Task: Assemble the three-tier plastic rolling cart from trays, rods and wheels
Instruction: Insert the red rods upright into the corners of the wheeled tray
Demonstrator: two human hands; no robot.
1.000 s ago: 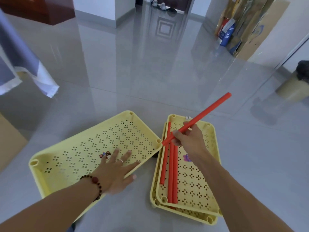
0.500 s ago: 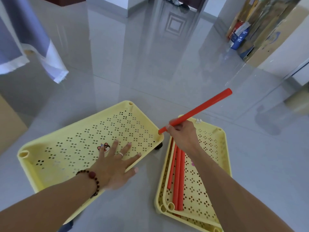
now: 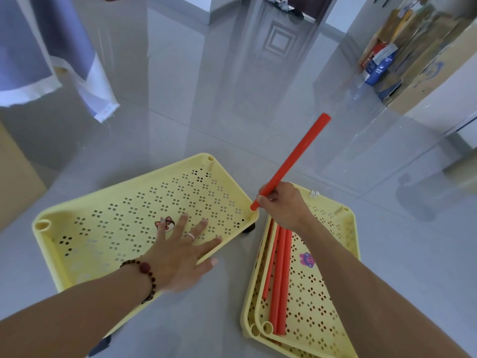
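A yellow perforated tray (image 3: 108, 228) lies on the floor at the left, with a dark wheel (image 3: 249, 229) showing under its right corner. My left hand (image 3: 184, 254) presses flat on this tray, fingers spread. My right hand (image 3: 282, 205) grips a red rod (image 3: 296, 156) near its lower end; that end sits at the tray's right corner socket and the rod slants up to the right. Two stacked yellow trays (image 3: 335, 293) lie at the right, with three more red rods (image 3: 278, 280) resting inside the top one.
The glossy grey tiled floor (image 3: 193, 112) spreads all around. A blue and white cloth (image 3: 51, 55) hangs at the upper left. Cardboard and boxes (image 3: 402, 60) lean against the wall at the upper right. A small white part (image 3: 314, 193) lies at the right trays' far edge.
My right hand lifted the red rod off the right trays and carried it left, bringing its lower end to the left tray's right corner and tilting it more upright. My left hand stayed flat.
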